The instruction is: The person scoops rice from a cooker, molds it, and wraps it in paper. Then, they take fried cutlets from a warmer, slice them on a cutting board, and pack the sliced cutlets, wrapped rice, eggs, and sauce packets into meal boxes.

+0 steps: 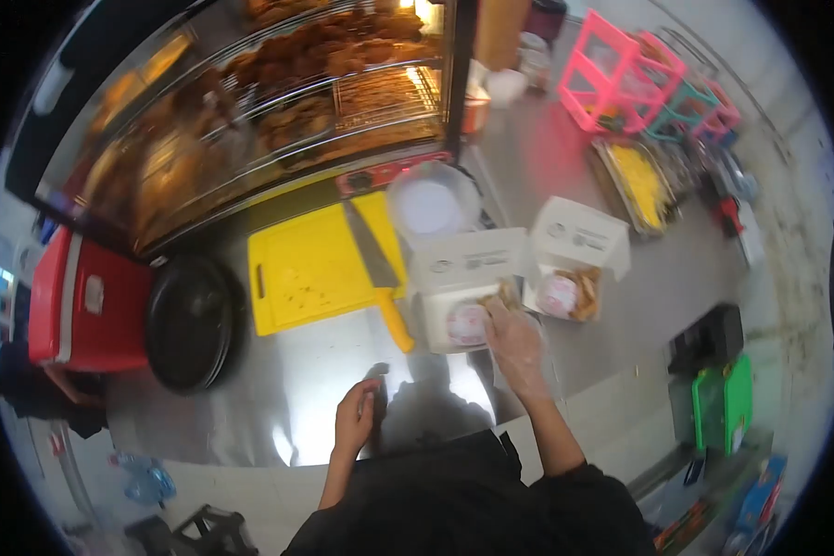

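Observation:
Gloved in clear plastic, my right hand (517, 347) reaches into an open white takeaway box (468, 269). Its fingers are closed at the brown fried food (502, 298) inside, partly hiding it. A round white-and-pink wrapped item (466, 324) lies beside that food. To the right, a second open takeaway box (579, 232) holds a similar wrapped item (559, 295) and fried pieces (584, 289). My bare left hand (353, 419) hovers by the counter's front edge, fingers loosely curled and apart, holding nothing visible.
A knife (371, 246) with a yellow handle lies across a yellow cutting board (306, 269). Behind stands a lit glass warmer (287, 139) of fried food. A round black pan (191, 324), red box (88, 301), white tub (431, 204) and tray of yellow shreds (635, 181) surround the workspace.

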`<state>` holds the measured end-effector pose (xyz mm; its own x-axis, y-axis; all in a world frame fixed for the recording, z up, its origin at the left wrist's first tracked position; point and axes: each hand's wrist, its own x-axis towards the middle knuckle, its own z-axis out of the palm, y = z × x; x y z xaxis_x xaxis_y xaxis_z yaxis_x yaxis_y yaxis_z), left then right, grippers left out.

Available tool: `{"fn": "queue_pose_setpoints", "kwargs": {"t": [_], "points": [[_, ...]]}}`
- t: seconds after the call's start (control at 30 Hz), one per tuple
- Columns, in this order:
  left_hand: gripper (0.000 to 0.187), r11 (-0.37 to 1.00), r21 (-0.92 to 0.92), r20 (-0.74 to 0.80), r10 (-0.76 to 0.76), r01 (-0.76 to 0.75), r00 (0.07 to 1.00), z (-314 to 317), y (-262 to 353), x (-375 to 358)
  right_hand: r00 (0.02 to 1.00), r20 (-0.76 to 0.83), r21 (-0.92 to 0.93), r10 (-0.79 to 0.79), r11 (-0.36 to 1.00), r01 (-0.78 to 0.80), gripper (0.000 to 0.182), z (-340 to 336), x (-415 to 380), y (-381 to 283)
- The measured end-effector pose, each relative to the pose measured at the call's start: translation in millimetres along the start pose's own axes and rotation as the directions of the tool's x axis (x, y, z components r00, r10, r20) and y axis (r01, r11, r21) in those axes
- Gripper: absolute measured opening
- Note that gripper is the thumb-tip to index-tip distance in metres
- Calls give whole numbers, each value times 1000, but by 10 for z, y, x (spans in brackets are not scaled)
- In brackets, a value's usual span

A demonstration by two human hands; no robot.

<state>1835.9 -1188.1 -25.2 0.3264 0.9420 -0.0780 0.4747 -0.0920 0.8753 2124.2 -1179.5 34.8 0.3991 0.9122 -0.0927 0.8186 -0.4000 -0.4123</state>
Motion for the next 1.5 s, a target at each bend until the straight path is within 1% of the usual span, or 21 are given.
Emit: {"fn": "queue_pose_setpoints", "kwargs": {"t": [0.07, 0.13, 0.2, 0.37, 0.47, 0.53, 0.67, 0.73, 0.87, 0.93, 0.97, 1.0, 1.07, 1.1, 1.13, 1.2, 1.23, 1.3, 1.33, 1.4, 1.5], "points": [[23, 999, -23, -44, -24, 23, 999, -72, -58, -6, 972, -96, 184, -216, 956, 230, 20, -19, -191, -293], [23, 998, -48, -76, -39, 36, 996, -169, -152, -32, 946, -82, 459, -314, 831, 316, 24, 334, -302, -602], [23, 998, -58, -104, -36, 30, 994, -284, -260, -79, 837, 17, 541, -547, 709, 453, 29, 791, -295, -860], [22, 989, -110, -218, -121, 99, 968, -674, -406, -265, 865, -88, 482, -494, 739, 471, 46, 1866, 310, -1672], [21, 982, -123, -304, -176, 144, 936, -950, -545, -445, 864, -209, 228, -458, 837, 498, 54, 2156, 933, -1913], [21, 976, -128, -349, -209, 175, 913, -1116, -692, -567, 933, -223, -32, -284, 958, 285, 57, 2324, 1269, -2049], [21, 945, -200, -462, -323, 257, 826, -1350, -990, -814, 895, -124, 80, -429, 894, 440, 58, 2569, 1207, -2390], [21, 944, -223, -534, -326, 242, 780, -1449, -1097, -844, 745, -56, 132, -665, 734, 666, 53, 2670, 1053, -2430], [22, 944, -228, -576, -328, 238, 749, -1618, -1208, -752, 723, 59, 408, -688, 678, 612, 51, 2515, 1168, -2348], [22, 940, -248, -572, -336, 232, 748, -1674, -1192, -635, 840, -92, 185, -535, 819, 543, 49, 2372, 1233, -2363], [22, 943, -258, -569, -324, 210, 756, -1692, -1171, -567, 793, -69, -250, -605, 780, 574, 48, 2535, 1265, -2402], [23, 946, -265, -563, -311, 189, 765, -1708, -1159, -531, 794, -70, -251, -603, 782, 571, 48, 2647, 1233, -2344], [22, 948, -222, -546, -313, 226, 777, -1745, -1144, -450, 694, 19, 230, -720, 679, 698, 46, 2546, 1116, -2450], [22, 953, -205, -539, -301, 224, 787, -1741, -1127, -424, 590, -74, 201, -804, 568, 798, 44, 2612, 1192, -2392], [22, 955, -191, -532, -294, 225, 794, -1720, -1108, -411, 591, -70, 199, -803, 570, 797, 44, 2579, 1221, -2414], [21, 957, -205, -531, -286, 207, 797, -1661, -1103, -410, 745, -165, 104, -647, 739, 665, 38, 2534, 1264, -2476], [21, 959, -190, -523, -282, 212, 804, -1631, -1093, -419, 750, -165, 108, -640, 744, 659, 38, 2525, 1223, -2468], [21, 960, -189, -501, -276, 207, 821, -1603, -1072, -428, 625, 36, 406, -780, 583, 704, 35, 2486, 1143, -2434], [21, 959, -192, -496, -277, 207, 823, -1585, -1066, -433, 629, 39, 402, -777, 588, 702, 35, 2445, 1120, -2394], [21, 954, -222, -506, -288, 200, 813, -1556, -1065, -458, 896, -51, 746, -440, 580, 327, 35, 2345, 1064, -2286], [21, 958, -199, -523, -282, 207, 805, -1540, -1107, -503, 944, -195, 752, -264, 578, 317, 35, 2114, 831, -1958]]}}
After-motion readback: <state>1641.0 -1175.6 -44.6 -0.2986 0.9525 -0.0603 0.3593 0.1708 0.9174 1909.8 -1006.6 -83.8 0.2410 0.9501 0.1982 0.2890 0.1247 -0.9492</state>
